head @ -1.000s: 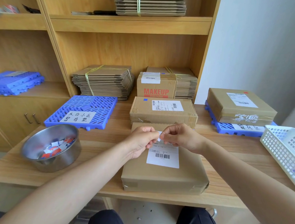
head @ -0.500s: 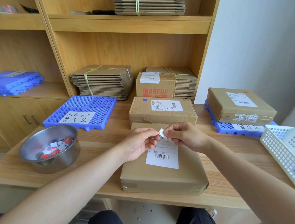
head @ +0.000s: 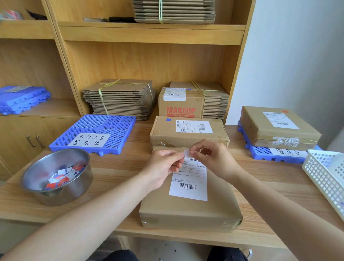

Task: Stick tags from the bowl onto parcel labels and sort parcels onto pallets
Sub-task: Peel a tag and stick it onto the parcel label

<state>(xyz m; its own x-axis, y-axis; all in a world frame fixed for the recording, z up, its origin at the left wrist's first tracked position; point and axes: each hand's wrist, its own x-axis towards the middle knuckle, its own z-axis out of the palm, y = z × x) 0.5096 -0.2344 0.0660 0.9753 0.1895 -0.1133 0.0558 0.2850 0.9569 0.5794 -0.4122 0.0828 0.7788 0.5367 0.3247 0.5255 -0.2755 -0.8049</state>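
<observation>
A flat brown parcel point(head: 189, 212) lies before me on the desk, its white label point(head: 189, 180) facing up. Just above the label's top edge my left hand point(head: 162, 169) and my right hand point(head: 213, 161) both pinch one small white tag point(head: 186, 153) between fingertips. A steel bowl point(head: 56, 176) with red, white and blue tags stands at the left. An empty blue pallet point(head: 96, 133) lies behind the bowl. A second blue pallet point(head: 272, 154) at the right carries a labelled parcel point(head: 277, 127).
Another labelled parcel point(head: 189, 131) lies behind the near one, with a MAKEUP box point(head: 181, 103) behind it. Bundles of flat cardboard point(head: 119, 98) fill the shelf. A white plastic basket point(head: 332, 180) sits at the right desk edge. Spare blue pallets point(head: 18, 99) rest on the left shelf.
Both hands rose slightly and drew a little apart while still pinching the tag; more of the label's top shows now.
</observation>
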